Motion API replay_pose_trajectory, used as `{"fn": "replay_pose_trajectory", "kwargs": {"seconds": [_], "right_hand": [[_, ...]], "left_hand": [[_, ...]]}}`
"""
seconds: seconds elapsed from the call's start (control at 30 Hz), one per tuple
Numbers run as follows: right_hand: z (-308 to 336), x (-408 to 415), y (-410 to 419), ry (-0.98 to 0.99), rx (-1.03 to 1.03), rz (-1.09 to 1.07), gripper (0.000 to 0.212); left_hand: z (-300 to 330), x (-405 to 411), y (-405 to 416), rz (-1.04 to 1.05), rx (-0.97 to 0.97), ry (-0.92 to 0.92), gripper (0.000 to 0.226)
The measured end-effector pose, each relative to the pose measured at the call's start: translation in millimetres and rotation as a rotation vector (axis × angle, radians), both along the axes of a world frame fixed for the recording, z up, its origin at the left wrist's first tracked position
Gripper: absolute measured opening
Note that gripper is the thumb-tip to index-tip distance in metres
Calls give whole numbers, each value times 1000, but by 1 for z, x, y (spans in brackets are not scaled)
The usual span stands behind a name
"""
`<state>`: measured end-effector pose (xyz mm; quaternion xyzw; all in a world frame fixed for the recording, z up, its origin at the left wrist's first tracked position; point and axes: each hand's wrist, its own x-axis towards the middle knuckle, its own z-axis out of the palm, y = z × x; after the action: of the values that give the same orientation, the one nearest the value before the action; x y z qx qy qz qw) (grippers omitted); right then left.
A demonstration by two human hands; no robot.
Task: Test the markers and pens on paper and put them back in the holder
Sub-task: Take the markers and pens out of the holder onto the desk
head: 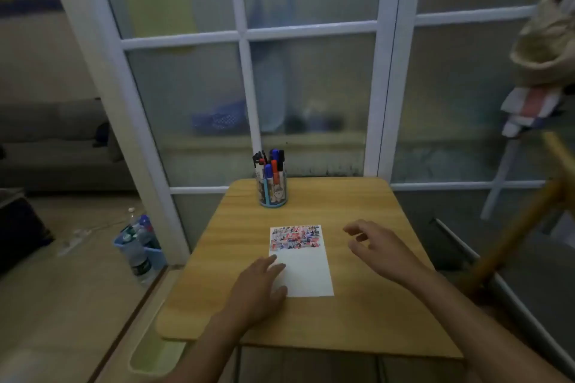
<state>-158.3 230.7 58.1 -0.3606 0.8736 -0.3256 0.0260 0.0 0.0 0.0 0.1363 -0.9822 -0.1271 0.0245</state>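
while markers [273, 165] stand in the holder [273, 193], left hand [259, 284] flat on paper [306, 274], right hand [378, 247] released.

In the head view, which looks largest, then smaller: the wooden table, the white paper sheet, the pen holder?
1. Light wooden table
2. White paper sheet with coloured scribbles
3. Round pen holder full of markers, which stands farther from the camera, so its rank below the sheet is less sure.

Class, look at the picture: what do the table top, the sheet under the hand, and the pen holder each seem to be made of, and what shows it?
Table top: likely wood or wood-look laminate; yellowish grain streaks, smooth finish.
Sheet: paper; thin, flat, matte white, upper part covered in coloured marks.
Pen holder: probably clear plastic with a blue base; pens show through its wall.
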Motion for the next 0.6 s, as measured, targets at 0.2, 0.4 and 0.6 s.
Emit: {"fn": "replay_pose_trajectory", "kwargs": {"seconds": [0.2, 0.4, 0.6], "right_hand": [[-27, -46, -47, -45, -17, 13, 31], [-52, -81, -80, -41, -33, 43, 33], [-59, -89, -83, -47, 14, 91, 33]], "left_hand": [[-24, -44, -12, -66, -25, -27, 58], [-25, -66, -22, -103, -42, 46, 60], [18, -113, -78, 191, 266, 470, 71]]}}
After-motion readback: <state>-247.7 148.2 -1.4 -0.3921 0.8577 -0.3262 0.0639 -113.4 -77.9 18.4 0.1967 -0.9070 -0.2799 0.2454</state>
